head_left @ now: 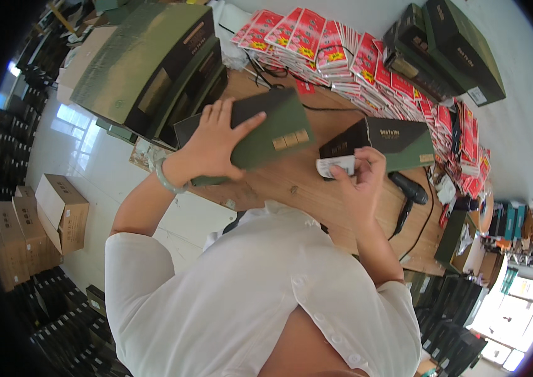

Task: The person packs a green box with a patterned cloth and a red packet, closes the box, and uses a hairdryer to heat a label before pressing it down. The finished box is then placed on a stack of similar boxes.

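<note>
A green and black shoe box (279,119) sits at a tilt over the left part of the table. My left hand (213,138) grips it from above, thumb and fingers spread across its surface, and its underside is hidden. Between the thumb and fingers of my right hand (361,176) is a small white printed label (335,166), slightly curled. Just behind that hand, a second green and black shoe box (398,138) rests on the table. A black hair dryer (408,195) lies to the right of my right hand.
Large green boxes (147,69) are stacked at the left edge of the wooden table (273,188). Piles of red and white printed packets (342,60) line the back. More dark boxes (449,50) stand at the back right. Black cords run over the table. Brown cartons (59,213) sit on the floor.
</note>
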Available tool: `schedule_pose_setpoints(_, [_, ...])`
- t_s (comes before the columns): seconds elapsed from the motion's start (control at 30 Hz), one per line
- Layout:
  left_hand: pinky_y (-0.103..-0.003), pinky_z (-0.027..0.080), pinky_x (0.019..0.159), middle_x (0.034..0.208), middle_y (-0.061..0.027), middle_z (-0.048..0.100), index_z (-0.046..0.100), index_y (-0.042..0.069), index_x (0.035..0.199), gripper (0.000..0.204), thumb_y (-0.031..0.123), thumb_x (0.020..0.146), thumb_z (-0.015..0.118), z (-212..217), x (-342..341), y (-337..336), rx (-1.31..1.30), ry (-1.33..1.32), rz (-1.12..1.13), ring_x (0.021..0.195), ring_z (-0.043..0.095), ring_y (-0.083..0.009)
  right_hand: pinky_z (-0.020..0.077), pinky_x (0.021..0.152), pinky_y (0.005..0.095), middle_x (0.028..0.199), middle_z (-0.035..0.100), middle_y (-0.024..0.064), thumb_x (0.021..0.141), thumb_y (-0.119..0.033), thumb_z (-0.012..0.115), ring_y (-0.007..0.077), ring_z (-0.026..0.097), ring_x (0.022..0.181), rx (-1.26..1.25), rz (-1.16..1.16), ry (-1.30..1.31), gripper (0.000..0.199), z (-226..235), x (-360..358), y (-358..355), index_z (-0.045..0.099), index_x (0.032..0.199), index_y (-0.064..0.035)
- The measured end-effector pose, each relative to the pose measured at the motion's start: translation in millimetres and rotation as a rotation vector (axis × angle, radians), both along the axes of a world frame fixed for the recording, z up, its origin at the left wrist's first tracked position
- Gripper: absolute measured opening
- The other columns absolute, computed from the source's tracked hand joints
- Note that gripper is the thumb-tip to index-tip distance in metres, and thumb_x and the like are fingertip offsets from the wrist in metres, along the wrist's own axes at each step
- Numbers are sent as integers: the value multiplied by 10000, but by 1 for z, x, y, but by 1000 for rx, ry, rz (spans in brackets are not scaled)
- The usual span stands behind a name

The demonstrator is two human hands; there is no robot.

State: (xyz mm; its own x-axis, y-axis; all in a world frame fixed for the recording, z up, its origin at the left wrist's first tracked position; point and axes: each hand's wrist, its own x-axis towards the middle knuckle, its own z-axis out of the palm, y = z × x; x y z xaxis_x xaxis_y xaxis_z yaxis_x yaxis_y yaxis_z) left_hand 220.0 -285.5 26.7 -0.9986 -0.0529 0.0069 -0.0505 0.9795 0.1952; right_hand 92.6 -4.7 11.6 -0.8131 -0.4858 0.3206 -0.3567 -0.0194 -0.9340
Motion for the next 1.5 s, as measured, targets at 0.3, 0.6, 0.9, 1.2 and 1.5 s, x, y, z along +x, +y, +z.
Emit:
schedule_pose_setpoints(0.3, [-586, 207, 1123, 1506, -344, 201, 393, 233, 1481, 1020, 396, 560, 801, -5, 17, 46, 122, 70, -162, 1371, 255, -497, 464, 726, 306, 1184, 408, 120, 794, -24, 768, 189, 498, 892, 400, -143, 103, 449, -24, 48, -11, 438, 1098, -42])
schedule_pose_setpoints(0.6, [-666, 159, 1116, 1537, -278, 231, 401, 366, 1472, 914, 315, 647, 792, -3, 13, 43, 135, 35, -413, 1427, 216, -459, 474, 737, 333, 1165, 428, 133, 782, 1, 756, 241, 496, 946, 399, -135, 163, 444, -23, 40, -16, 450, 1099, -52])
schedule_pose_setpoints(0.9, [-685, 152, 1113, 1563, -231, 215, 470, 419, 1415, 857, 289, 631, 790, -1, 13, 51, 117, 41, -423, 1441, 198, -444, 495, 743, 361, 1133, 453, 156, 774, 13, 753, 297, 515, 984, 423, -103, 249, 439, -23, 36, -16, 454, 1091, -39])
schedule_pose_setpoints(1.2, [-573, 253, 1141, 1445, -49, 437, 547, 256, 1339, 741, 154, 636, 757, -16, 16, 61, 56, 203, -506, 1317, 410, -294, 506, 696, 332, 1132, 442, 147, 804, 43, 704, 264, 548, 852, 455, -45, 215, 371, -14, 34, -14, 461, 1078, -19])
schedule_pose_setpoints(1.5, [-498, 342, 1070, 1330, -7, 520, 551, 213, 1306, 715, 93, 626, 737, -14, 18, 64, 88, 234, -495, 1220, 478, -242, 512, 689, 330, 1127, 434, 137, 812, 53, 686, 239, 555, 799, 420, 9, 246, 305, -6, 26, -14, 516, 1051, -34])
